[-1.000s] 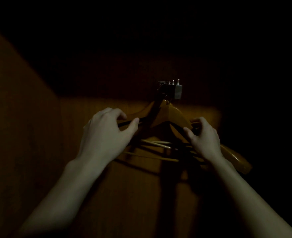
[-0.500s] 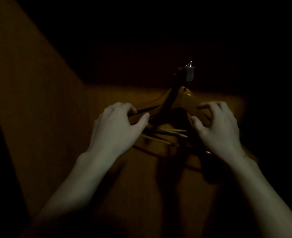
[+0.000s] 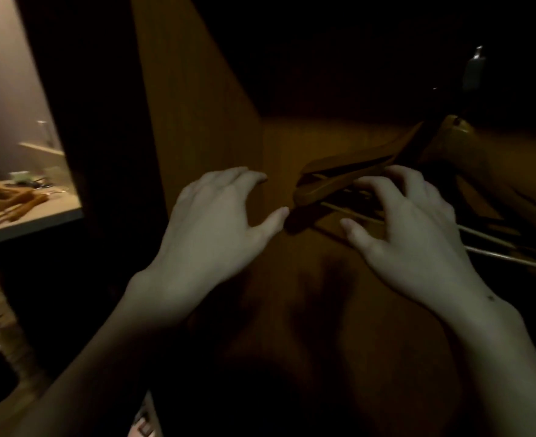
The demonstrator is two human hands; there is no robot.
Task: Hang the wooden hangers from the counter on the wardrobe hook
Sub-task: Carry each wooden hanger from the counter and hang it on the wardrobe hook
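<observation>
Hands came first in our view: neither one gripped anything. We read everything else against the wardrobe hook (image 3: pixel 474 70), a pale metal fitting high at the right in the dark.

Far to the left of the hook and lower, the counter (image 3: pixel 49 220) lay in brighter light. A few wooden hangers (image 3: pixel 14 200) lay loose on it, with some small clutter behind them that we could not make out. Between that counter and the hook stood the wardrobe's side panel (image 3: pixel 197 121), brown wood, half in shadow.

Below and left of the hook, the left hand (image 3: pixel 216 225) was spread open, palm away from us and fingers apart. Its thumb (image 3: pixel 274 217) pointed at the near end of the hung hangers (image 3: pixel 348 167), just beside that end but not touching it.

The hung hangers slanted down and to the left from the hook, several wooden arms stacked close, their thin lower bars showing beneath.

Nearer the hook, the right hand (image 3: pixel 415 234) had its fingers loosely bent. Its fingertips (image 3: pixel 366 184) seemed to rest on the lowest wooden arm. Its thumb (image 3: pixel 351 227) stuck out to the left, clear of the wood, so nothing was pinched. How the hanger necks sat on the hook we could not tell in the gloom.
</observation>
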